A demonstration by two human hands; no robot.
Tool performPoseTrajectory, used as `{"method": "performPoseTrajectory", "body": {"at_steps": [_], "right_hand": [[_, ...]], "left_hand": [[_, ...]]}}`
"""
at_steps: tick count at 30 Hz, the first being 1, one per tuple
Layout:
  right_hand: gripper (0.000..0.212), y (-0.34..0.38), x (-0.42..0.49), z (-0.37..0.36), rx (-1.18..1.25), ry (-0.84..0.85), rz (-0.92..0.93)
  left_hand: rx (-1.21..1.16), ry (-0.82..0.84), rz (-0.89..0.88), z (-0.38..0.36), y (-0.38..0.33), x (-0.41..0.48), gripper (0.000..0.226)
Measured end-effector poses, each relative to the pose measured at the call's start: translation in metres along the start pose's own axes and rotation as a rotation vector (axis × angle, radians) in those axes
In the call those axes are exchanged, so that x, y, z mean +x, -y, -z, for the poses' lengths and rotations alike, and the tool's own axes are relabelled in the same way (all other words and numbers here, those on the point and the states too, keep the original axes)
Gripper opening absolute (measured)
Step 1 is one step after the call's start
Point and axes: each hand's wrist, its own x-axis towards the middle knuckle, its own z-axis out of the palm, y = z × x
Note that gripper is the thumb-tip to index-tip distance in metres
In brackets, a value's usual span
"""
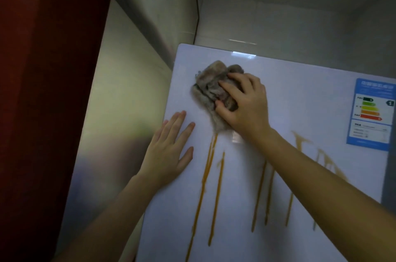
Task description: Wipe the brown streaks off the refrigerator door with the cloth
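The right hand (244, 100) had its fingers curled down on the cloth (212, 92) & pushed it flat on the fridge door (300, 94). The cloth sat bunched under the fingers, w/ most of it poking out to the left & above the hand, near the top of the door. A bit hung down below the hand too.

The left hand (169, 150) held nothing. It lay open & flat on the door, fingers spread, just left of & below the right hand, by the door's left edge. Prob. there to lean on.

The brown streaks (216, 197) ran down the door below the right hand. The top of one touched the bottom of the cloth. More ran under the right arm & to its right, near the sticker (370, 115), which sat well off to the right of the hand.

The cloth looked soft, light & floppy. It folds up easy, so it's best held w/ the whole palm on top & fingers spread over it, not pinched at a corner. The door looked smooth, hard & shiny, so the cloth should slide well. The streaks looked runny but may be sticky, so a firm push down may help. Most streaks were not wiped yet.
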Motion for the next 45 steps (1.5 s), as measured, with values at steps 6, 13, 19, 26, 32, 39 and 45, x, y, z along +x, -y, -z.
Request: {"method": "performPoseTrajectory", "body": {"at_steps": [6, 13, 19, 26, 32, 39, 45], "right_hand": [[0.044, 0.001, -0.040, 0.005, 0.015, 0.082, 0.262], [0.043, -0.036, 0.006, 0.017, -0.054, -0.018, 0.081], [0.046, 0.012, 0.038, -0.014, 0.032, 0.010, 0.008], [0.047, 0.016, -0.001, -0.010, 0.034, 0.137, 0.328], [0.045, -0.012, 0.030, 0.001, -0.011, -0.013, 0.039], [0.048, 0.058, 0.026, -0.036, 0.075, 0.084, 0.135], [0.045, 0.034, -0.001, -0.020, 0.049, 0.091, 0.266]], "left_hand": [[0.019, -0.032, -0.009, 0.001, -0.001, 0.002, 0.057], [0.089, -0.169, -0.046, -0.005, -0.008, -0.014, 0.045], [0.091, -0.179, -0.067, -0.012, -0.003, -0.024, 0.046], [0.056, -0.123, -0.051, -0.011, 0.001, -0.033, 0.051], [0.045, -0.139, -0.039, -0.012, 0.001, -0.033, 0.051], [0.058, -0.136, -0.020, -0.015, 0.000, -0.033, 0.052], [0.039, -0.134, -0.018, -0.015, -0.001, -0.034, 0.053]]}}
